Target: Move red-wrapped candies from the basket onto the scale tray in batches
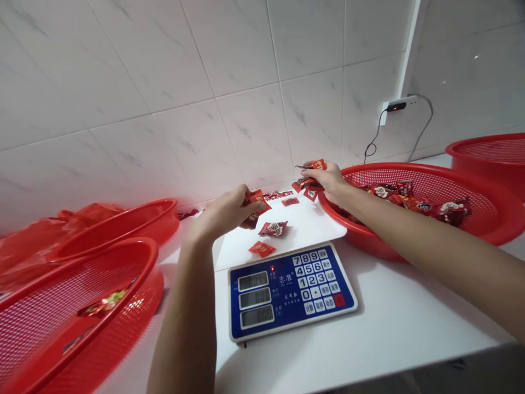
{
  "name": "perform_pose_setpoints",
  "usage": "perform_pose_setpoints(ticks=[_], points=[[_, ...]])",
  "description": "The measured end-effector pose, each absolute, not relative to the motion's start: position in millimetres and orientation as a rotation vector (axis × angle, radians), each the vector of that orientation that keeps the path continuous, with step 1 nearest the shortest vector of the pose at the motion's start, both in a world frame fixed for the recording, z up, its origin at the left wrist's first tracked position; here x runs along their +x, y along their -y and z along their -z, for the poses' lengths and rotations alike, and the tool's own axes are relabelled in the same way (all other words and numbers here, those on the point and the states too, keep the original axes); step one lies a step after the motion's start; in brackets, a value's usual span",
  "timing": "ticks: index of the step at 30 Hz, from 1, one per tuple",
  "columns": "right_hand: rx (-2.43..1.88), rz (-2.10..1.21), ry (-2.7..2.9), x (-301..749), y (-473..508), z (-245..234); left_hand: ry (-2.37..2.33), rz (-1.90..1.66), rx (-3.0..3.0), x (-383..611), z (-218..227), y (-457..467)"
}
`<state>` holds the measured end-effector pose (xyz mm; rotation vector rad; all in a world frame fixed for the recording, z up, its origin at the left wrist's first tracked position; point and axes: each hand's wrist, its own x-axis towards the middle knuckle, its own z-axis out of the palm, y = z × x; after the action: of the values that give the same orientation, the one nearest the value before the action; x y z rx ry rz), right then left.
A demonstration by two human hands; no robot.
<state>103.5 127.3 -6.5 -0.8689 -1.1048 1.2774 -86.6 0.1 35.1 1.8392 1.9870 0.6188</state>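
My left hand [223, 212] is shut on red candy packets [256, 201] above the white weighing platform [311, 230] of a blue-faced digital scale [291, 290]. Several wrapped candies lie on that platform, including a red-and-white one [273, 229] and a plain red one [261, 249]. My right hand [326, 180] grips a small bunch of red wrapped candies [307, 180] over the platform's far edge. Just behind it, a large red mesh basket [410, 176] holds several similar candies [414, 200]. The scale's displays are too small to read.
Two red mesh baskets [82, 323] stand at the left, with a red plastic bag [36, 246] beside them. Another red basket [488, 158] sits at the far right. A charger and cable hang from a wall socket [396, 108] above the white counter [369, 334].
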Motion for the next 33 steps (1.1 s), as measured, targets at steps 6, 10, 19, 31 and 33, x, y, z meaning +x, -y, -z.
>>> perform_pose_setpoints(ticks=[6,10,19,31,33], points=[[-0.862,-1.279,1.118,102.8,-128.9,7.9,-1.843,-0.316,1.697,-83.3,-25.0,-0.5],[-0.868,-1.270,1.117,103.5,-129.2,7.3,-1.916,-0.446,1.785,-85.4,-17.5,-13.4],[-0.852,-1.245,1.107,104.4,-131.5,10.4,-2.229,-0.539,1.877,-89.0,-41.7,6.9],[-0.846,-1.227,1.135,103.4,-129.2,12.9,-2.219,-1.121,2.006,-82.6,-47.6,17.0],[-0.854,-1.227,1.135,103.3,-128.6,12.6,-2.199,-1.154,2.005,-80.7,-48.6,18.6]])
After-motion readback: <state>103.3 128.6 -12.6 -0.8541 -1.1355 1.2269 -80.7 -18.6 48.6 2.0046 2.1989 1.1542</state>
